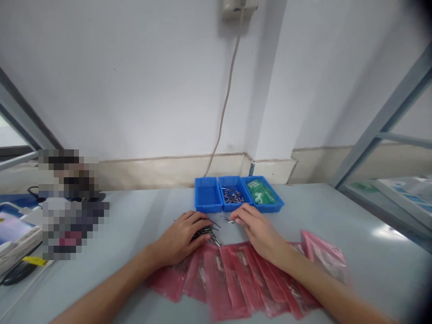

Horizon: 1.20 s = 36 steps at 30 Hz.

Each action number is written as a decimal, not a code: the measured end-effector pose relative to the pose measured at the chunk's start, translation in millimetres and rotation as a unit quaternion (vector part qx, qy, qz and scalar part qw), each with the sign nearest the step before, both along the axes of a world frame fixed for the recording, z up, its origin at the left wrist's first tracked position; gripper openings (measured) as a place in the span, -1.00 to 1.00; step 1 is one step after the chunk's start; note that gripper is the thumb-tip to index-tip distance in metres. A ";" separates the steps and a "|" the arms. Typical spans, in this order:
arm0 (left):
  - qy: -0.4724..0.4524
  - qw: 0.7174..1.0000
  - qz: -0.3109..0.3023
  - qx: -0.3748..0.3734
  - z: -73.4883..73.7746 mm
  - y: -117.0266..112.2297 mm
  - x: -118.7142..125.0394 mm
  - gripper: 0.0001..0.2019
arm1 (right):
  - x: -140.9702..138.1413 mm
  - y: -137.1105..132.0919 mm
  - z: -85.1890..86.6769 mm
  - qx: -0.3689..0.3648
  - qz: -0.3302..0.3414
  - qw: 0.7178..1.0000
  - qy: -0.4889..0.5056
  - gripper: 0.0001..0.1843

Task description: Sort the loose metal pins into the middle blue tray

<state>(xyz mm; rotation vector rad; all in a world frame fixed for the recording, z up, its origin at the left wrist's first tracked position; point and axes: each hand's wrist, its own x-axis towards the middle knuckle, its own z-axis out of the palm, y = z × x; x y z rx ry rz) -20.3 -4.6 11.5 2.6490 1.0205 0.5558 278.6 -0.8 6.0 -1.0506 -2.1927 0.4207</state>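
My left hand (184,236) lies cupped at the side of a pile of small metal pins (207,233), thumb and fingers apart around it. Part of the pile is hidden under the fingers. Just right of the pile, my right hand (254,227) pinches a thin metal pin (230,222) between thumb and fingertips; another pin (223,218) lies close by. Below both hands, several pink plastic bags (224,283) overlap in a fan, with small parts inside them. My right forearm passes over some of the bags.
Along the wall stand a bare blue bin (208,194), a blue bin with metal pins (232,195) and a blue bin with green-and-clear bags (261,192). A blurred-out person (72,207) and cables are at left. Metal frame posts (381,121) flank the table.
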 end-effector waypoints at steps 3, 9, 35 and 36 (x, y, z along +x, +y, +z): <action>0.002 1.000 -0.001 0.002 0.0 0.1 0.3 -0.67 | -0.6 -0.1 0.5 -0.012 0.000 1.000 0.001 -0.67; 0.011 1.000 0.002 -0.001 -0.6 -0.2 0.4 -0.66 | -1.7 1.7 5.2 -0.023 -0.030 0.999 0.018 -0.71; 0.021 1.000 0.013 -0.018 2.0 -1.2 0.9 -0.66 | -10.2 -2.8 15.3 -0.111 -0.061 0.982 0.139 -0.89; 0.022 1.000 0.012 -0.018 2.0 -1.3 1.1 -0.66 | -10.4 -3.2 15.2 -0.111 -0.059 0.983 0.137 -0.89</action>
